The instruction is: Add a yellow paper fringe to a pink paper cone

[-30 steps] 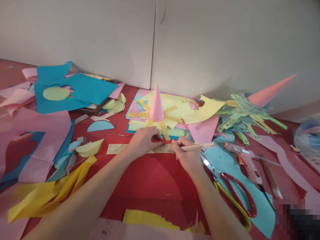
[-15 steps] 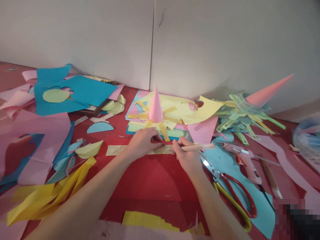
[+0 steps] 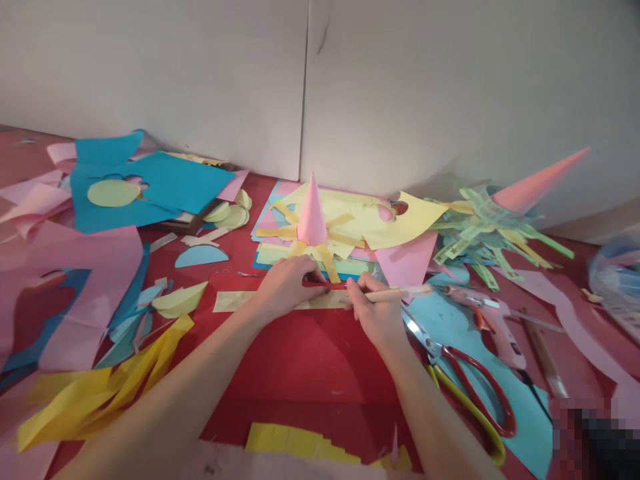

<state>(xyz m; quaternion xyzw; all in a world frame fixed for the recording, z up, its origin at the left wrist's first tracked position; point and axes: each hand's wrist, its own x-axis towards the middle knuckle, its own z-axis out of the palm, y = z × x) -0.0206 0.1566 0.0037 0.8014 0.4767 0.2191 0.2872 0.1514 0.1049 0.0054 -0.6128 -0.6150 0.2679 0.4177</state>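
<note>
A pale yellow paper strip (image 3: 234, 301) lies crosswise on a red sheet (image 3: 320, 367) in front of me. My left hand (image 3: 290, 283) rests on the strip's middle, holding it down with bent fingers and the thumb pointing right; its far fingertips are partly hidden. Closed around a light-coloured pen (image 3: 395, 293) is my right hand (image 3: 375, 313), at the strip's right end. The pen's tip is hard to make out behind the fingers. Just beyond both hands stands a pink paper cone (image 3: 313, 217) with yellow strips spread around its base.
Scissors (image 3: 463, 380) with red and yellow handles and a pink glue gun (image 3: 495, 320) lie at right. A second cone (image 3: 540, 183) with green strips leans behind them. Yellow strips (image 3: 105, 393), blue sheets (image 3: 175, 180) and pink paper (image 3: 115, 267) cover the left. A wall (image 3: 200, 80) stands behind.
Both hands keep nearly the same place on the strip. The whole view has shifted very slightly; nothing has been picked up or let go.
</note>
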